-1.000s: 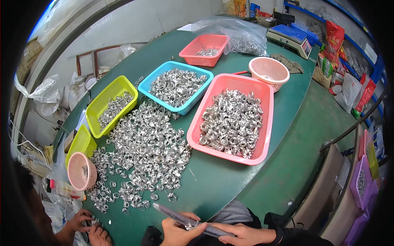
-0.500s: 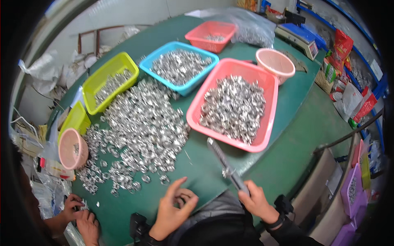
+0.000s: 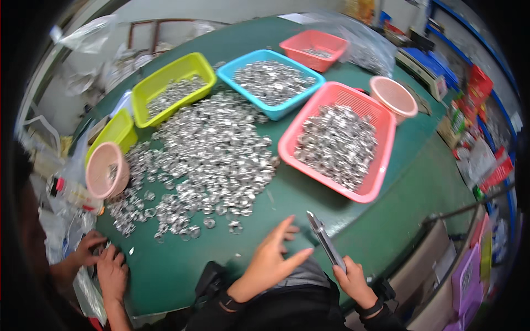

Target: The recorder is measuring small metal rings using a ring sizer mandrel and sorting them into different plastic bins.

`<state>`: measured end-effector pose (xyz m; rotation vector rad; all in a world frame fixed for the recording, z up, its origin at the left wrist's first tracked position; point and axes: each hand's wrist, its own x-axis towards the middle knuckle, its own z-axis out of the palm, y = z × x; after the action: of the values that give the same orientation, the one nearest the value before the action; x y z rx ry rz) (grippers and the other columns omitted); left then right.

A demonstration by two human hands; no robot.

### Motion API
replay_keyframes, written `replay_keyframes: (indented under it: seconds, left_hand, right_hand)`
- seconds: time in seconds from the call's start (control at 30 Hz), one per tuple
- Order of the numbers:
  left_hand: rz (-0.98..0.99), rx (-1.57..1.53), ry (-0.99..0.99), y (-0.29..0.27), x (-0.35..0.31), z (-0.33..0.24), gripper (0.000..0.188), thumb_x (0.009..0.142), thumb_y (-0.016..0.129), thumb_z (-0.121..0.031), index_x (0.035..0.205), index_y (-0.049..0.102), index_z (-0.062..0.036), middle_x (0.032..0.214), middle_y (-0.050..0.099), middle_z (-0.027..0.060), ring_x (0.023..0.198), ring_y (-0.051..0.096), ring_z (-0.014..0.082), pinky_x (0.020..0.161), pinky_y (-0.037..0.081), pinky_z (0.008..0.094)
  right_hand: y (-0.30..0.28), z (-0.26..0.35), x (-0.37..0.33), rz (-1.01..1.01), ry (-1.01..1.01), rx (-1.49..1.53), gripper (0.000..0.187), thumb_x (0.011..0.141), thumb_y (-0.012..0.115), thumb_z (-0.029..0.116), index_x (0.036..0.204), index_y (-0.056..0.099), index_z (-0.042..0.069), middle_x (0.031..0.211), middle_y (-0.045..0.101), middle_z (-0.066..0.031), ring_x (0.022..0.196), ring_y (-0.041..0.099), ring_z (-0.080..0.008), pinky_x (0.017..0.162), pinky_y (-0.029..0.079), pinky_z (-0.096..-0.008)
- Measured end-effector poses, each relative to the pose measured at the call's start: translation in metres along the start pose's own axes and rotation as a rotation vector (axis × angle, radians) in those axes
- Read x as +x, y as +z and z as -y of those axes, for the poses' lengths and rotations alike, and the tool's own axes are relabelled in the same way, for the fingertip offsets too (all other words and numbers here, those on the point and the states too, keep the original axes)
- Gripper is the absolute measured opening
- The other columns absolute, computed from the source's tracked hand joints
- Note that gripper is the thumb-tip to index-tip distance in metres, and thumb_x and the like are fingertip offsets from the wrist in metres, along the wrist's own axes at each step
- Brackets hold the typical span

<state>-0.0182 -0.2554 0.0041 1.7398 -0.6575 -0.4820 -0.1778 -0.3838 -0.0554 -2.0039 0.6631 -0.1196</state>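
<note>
My right hand (image 3: 354,282) is closed round the lower end of a long grey rod-like tool (image 3: 331,249), which tilts up and away to the left. Motion blurs its metal tip, so its exact kind is unclear. Close by on the left, my left hand (image 3: 270,260) is open, fingers apart and thumb stretched toward the tool without touching it. Beyond my hands spreads a large heap of small shiny metal rings (image 3: 215,157) on the green table (image 3: 171,270). A pink basket (image 3: 381,179) full of similar pieces stands beyond the tool.
A blue basket (image 3: 276,114), a yellow-green basket (image 3: 144,122) and a smaller red-pink one (image 3: 287,45) hold more metal pieces. Round pink baskets (image 3: 91,176) stand at both sides. At the left, another person's hands (image 3: 112,273) rest near the table edge. A scale (image 3: 422,71) stands far right.
My left hand has moved right and forward toward the tool, its fingers opening from a curl. A small shiny piece seen midway on the tool no longer shows there. The view has shifted.
</note>
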Motion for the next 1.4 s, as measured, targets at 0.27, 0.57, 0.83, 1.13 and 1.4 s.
replay_keyframes:
  seconds: [0.27,0.57,0.83,1.13,1.4]
  left_hand:
    - [0.089,-0.414,-0.031,-0.044,0.006,-0.011,0.029,0.069,0.060,-0.012,0.094,0.052,-0.0010,0.089,0.055,0.0071,0.081,0.051,0.0119,0.071,0.040,0.0253]
    - [-0.116,0.170,0.691,-0.029,0.116,-0.075,0.038,0.058,0.063,-0.016,0.084,0.043,0.0042,0.077,0.046,0.0180,0.076,0.046,0.0318,0.068,0.037,0.0364]
    - [-0.221,0.506,0.439,-0.128,0.031,-0.001,0.029,0.067,0.056,-0.018,0.090,0.050,-0.0019,0.094,0.047,0.0136,0.090,0.045,0.0281,0.076,0.034,0.0363]
    - [-0.334,0.893,0.044,-0.162,-0.037,0.074,0.053,0.074,0.049,-0.030,0.118,0.030,-0.0085,0.123,0.022,0.0185,0.112,0.021,0.0389,0.090,0.018,0.0486]
    - [-0.320,0.749,0.011,-0.182,-0.058,0.058,0.046,0.070,0.055,-0.021,0.111,0.039,-0.0056,0.113,0.033,0.0169,0.101,0.035,0.0317,0.084,0.030,0.0383]
  right_hand:
    - [0.014,0.024,-0.005,0.142,-0.376,0.127,0.034,0.078,0.042,0.034,0.067,0.041,0.002,0.044,0.044,-0.0032,0.036,0.043,-0.0111,0.035,0.033,-0.0225]
    - [0.031,0.030,-0.022,0.212,0.015,0.259,0.019,0.079,0.040,0.018,0.072,0.045,0.001,0.051,0.039,-0.0031,0.044,0.036,-0.0120,0.040,0.029,-0.0253]
    - [0.022,0.005,-0.009,-0.027,0.146,0.284,0.022,0.081,0.037,0.021,0.074,0.049,0.004,0.052,0.042,0.0011,0.040,0.036,-0.0062,0.035,0.027,-0.0184]
    - [0.041,0.040,0.020,0.091,0.094,0.339,0.025,0.081,0.036,0.027,0.070,0.045,0.006,0.047,0.038,0.0002,0.033,0.032,-0.0065,0.029,0.024,-0.0185]
    - [0.060,0.061,0.028,0.063,-0.009,0.366,0.025,0.080,0.035,0.024,0.065,0.042,0.005,0.045,0.038,-0.0019,0.032,0.032,-0.0087,0.030,0.023,-0.0198]
